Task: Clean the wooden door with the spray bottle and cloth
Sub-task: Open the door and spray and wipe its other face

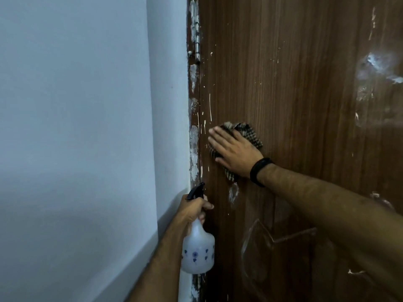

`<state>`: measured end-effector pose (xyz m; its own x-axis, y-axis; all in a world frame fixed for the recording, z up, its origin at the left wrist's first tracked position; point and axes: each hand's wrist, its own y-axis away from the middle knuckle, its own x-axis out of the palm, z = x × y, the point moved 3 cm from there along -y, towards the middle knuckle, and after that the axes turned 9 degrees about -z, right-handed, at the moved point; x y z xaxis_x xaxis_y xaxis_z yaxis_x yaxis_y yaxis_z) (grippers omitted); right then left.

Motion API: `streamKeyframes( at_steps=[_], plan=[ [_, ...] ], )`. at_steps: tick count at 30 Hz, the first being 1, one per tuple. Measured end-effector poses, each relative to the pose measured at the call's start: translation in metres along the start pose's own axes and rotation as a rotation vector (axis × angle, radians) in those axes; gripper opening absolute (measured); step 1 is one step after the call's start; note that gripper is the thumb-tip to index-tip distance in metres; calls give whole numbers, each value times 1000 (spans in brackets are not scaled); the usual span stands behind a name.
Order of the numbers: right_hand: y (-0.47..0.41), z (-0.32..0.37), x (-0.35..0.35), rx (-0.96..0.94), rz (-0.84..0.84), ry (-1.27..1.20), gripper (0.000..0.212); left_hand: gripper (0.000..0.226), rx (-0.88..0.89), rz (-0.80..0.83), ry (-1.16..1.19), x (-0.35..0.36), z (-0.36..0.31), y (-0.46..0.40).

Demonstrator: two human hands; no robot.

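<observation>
While the right hand (pixel 234 152) is pressed flat, fingers spread, on the checked cloth (pixel 247 132) near the wooden door (pixel 305 105)'s hinge edge, the spray bottle (pixel 198 249) is gripped at its neck by the left hand (pixel 194 209) below; bare door lies open rightward.

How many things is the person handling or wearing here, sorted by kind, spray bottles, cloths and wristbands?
Spray bottle: 1, gripped in the left hand
Cloth: 1, checked, pressed to the door under the right hand
Wristband: 1, black, on the right wrist
Total: 3
</observation>
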<state>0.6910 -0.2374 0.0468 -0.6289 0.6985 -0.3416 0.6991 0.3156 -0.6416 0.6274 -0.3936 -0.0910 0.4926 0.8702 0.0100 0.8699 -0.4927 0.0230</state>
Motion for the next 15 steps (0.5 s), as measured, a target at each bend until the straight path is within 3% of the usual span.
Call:
streamKeyframes(
  at_steps=[3,6,11,15],
  plan=[
    [27,39,23,-137,137,-37,69,16,-5,12,-14,-3,6,-3],
    [56,68,43,-183,158,-69,68,16,13,21,-30,-5,8,-1],
    [31,61,33,-140,120,-63,68,16,9,12,-10,-16,9,-5],
    [-34,32,8,58,74,-35,69,21,27,19,-5,-22,9,-2]
  ],
)
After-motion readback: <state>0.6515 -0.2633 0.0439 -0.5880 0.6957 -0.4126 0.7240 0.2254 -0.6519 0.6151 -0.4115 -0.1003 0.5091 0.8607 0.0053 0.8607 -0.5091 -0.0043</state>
